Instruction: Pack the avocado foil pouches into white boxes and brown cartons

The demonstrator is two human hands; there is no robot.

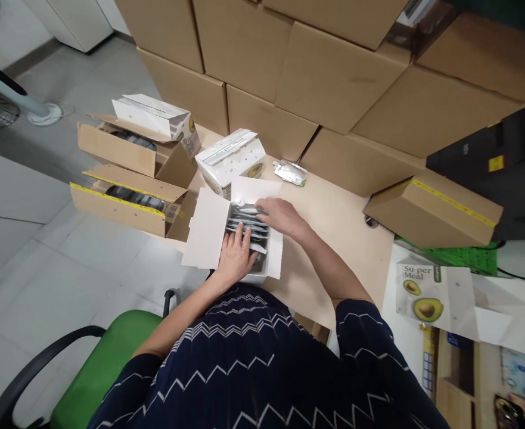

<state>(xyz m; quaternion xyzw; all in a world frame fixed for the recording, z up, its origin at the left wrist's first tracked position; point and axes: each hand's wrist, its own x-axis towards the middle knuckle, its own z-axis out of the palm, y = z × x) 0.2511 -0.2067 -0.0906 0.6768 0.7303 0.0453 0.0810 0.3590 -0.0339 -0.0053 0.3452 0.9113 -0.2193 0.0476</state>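
Note:
An open white carton [208, 229] stands at the table's near edge, its flaps folded outward. Packed on edge in a row inside it are several flat silver pouches [244, 226]. My left hand [235, 257] reaches into the carton from the near left, its fingers stretched out and resting on the pouches. From the right, my right hand [282, 215] comes over the carton's far right side, with its fingertips closed at the end of a pouch near the back of the row. The bottom of the carton is hidden.
A closed white carton [230, 158] and a crumpled silver pouch [290, 173] lie behind. Two open brown boxes [119, 208] with dark contents stand left. Stacked cardboard boxes [334, 77] wall off the back. A brown box [432, 211] sits right; a green chair [110, 357] is at left.

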